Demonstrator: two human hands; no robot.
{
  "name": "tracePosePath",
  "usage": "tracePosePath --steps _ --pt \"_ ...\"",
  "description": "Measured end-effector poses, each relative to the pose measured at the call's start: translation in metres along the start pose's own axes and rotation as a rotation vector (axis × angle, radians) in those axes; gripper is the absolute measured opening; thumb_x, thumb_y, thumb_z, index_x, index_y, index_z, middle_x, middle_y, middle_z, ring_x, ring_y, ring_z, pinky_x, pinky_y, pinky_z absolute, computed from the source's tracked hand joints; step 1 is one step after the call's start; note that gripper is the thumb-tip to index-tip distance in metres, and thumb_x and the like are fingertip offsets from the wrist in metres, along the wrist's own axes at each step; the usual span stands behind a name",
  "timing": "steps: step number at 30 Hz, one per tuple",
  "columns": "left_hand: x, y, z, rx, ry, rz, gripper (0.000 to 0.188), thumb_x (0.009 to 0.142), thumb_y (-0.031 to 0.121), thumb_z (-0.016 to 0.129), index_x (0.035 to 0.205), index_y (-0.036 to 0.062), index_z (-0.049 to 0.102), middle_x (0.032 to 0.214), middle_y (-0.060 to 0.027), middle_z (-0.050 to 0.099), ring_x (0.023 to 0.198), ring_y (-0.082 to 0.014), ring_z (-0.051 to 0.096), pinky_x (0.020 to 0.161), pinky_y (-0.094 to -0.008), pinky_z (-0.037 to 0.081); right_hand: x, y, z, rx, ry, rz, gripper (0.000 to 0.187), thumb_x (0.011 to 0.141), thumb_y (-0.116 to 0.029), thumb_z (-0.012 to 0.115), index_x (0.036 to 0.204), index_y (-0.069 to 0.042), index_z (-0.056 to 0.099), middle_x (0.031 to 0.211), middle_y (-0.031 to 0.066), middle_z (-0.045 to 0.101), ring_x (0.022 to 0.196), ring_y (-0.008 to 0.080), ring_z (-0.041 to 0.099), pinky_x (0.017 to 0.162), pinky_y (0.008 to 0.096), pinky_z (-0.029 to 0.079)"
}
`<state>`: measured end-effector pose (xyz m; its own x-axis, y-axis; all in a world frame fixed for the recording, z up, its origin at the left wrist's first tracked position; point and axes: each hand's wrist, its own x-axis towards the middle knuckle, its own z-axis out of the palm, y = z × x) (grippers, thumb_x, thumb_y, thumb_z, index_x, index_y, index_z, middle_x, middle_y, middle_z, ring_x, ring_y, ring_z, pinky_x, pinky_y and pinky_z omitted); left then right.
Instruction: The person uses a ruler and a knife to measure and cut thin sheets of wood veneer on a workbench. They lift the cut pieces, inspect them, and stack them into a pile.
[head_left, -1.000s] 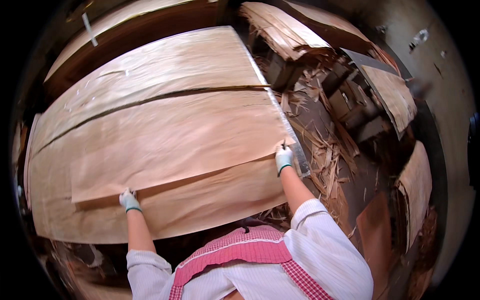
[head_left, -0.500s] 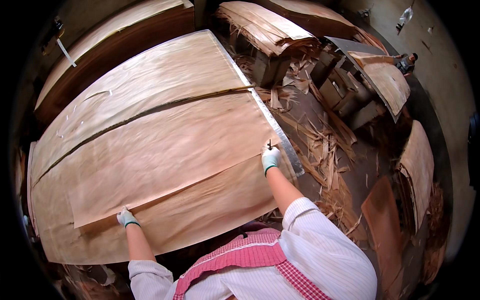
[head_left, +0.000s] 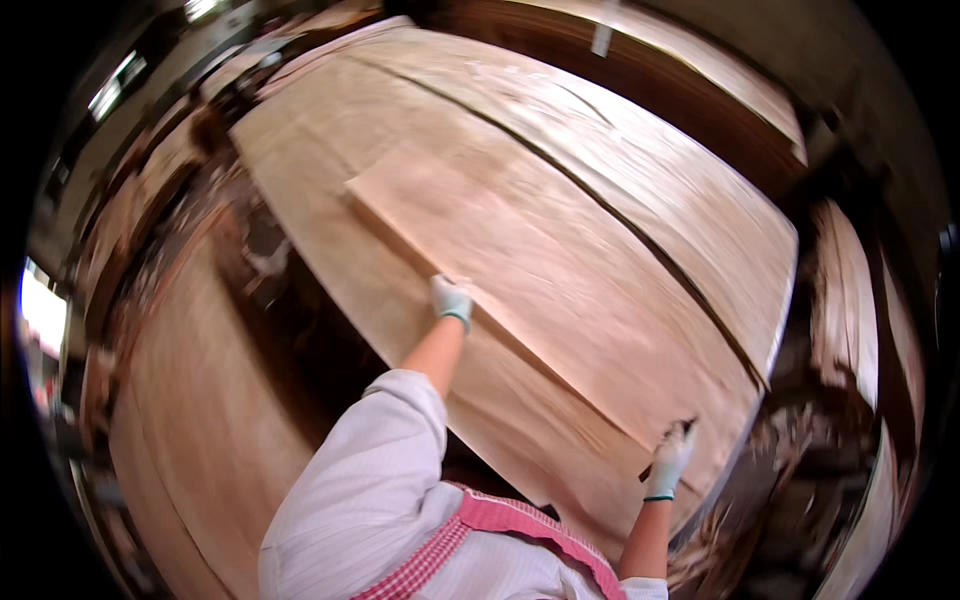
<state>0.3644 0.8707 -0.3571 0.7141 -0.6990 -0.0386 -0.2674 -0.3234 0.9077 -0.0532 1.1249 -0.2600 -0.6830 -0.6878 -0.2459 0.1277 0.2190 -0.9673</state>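
A thin, pinkish wood veneer sheet [head_left: 510, 270] lies over a broad, paler veneer layer [head_left: 330, 190] on a large stack. My left hand [head_left: 452, 302], in a white glove with a green cuff, is closed on the sheet's near edge. My right hand [head_left: 672, 460], gloved alike, is at the same edge, close to its right end. Its fingers are wrapped round a slim dark tool [head_left: 686, 425], whose ends stick out on both sides; blur hides its exact kind. Beyond the pinkish sheet, a long dark seam [head_left: 600, 200] crosses the stack.
Another tall veneer stack [head_left: 690, 65] stands along the far side. To my left is a large low pile of sheets [head_left: 200, 400], with a dark gap between it and the work stack. More veneer [head_left: 845, 300] stands at the right, above torn scraps [head_left: 790, 435] on the floor.
The view has swung to the left, so the stack now runs diagonally and the left pile shows. Both hands are still at the sheet's near edge, the dark tool still in the right.
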Motion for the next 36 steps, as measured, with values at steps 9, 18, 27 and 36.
tracePosePath --steps 9,18,27,36 --pt "0.005 0.055 -0.031 0.582 -0.163 0.459 0.043 0.084 0.021 0.064 0.121 0.0045 0.051 0.122 -0.0156 0.056 0.119 -0.0284 0.050 0.100 -0.0402 0.039 0.012 0.028 0.168 -0.984 -0.475 -0.461 0.021 0.088 -0.021 0.057 0.098 -0.003 0.060 0.090 0.0225 0.065 0.088 0.0420 0.060 0.075 0.0474 0.047" --pt "0.267 0.011 -0.055 1.180 -0.073 0.614 0.040 0.091 0.030 0.046 0.128 0.0171 0.054 0.143 -0.0063 0.046 0.137 -0.0259 0.033 0.114 -0.0506 0.016 0.003 0.016 0.185 -0.998 -0.443 -0.238 0.020 0.091 -0.018 0.052 0.092 0.001 0.056 0.077 0.0171 0.061 0.069 0.0311 0.059 0.065 0.0417 0.046" --pt "0.472 0.014 -0.124 0.613 -0.520 0.560 0.038 0.075 0.013 0.066 0.113 0.0196 0.064 0.136 -0.0081 0.051 0.131 -0.0278 0.039 0.109 -0.0376 0.032 -0.051 -0.038 0.521 -1.352 -0.737 -0.730 0.020 0.095 -0.026 0.048 0.103 -0.010 0.056 0.073 0.0206 0.065 0.069 0.0420 0.063 0.058 0.0522 0.045" --pt "0.518 0.022 -0.141 0.471 -0.767 0.547 0.045 0.071 0.002 0.067 0.111 0.0210 0.067 0.132 -0.0107 0.049 0.125 -0.0301 0.043 0.105 -0.0362 0.038 -0.121 0.002 0.850 -1.338 -0.875 -0.832 0.023 0.091 -0.022 0.046 0.095 -0.004 0.060 0.082 0.0212 0.068 0.078 0.0388 0.067 0.068 0.0486 0.052"
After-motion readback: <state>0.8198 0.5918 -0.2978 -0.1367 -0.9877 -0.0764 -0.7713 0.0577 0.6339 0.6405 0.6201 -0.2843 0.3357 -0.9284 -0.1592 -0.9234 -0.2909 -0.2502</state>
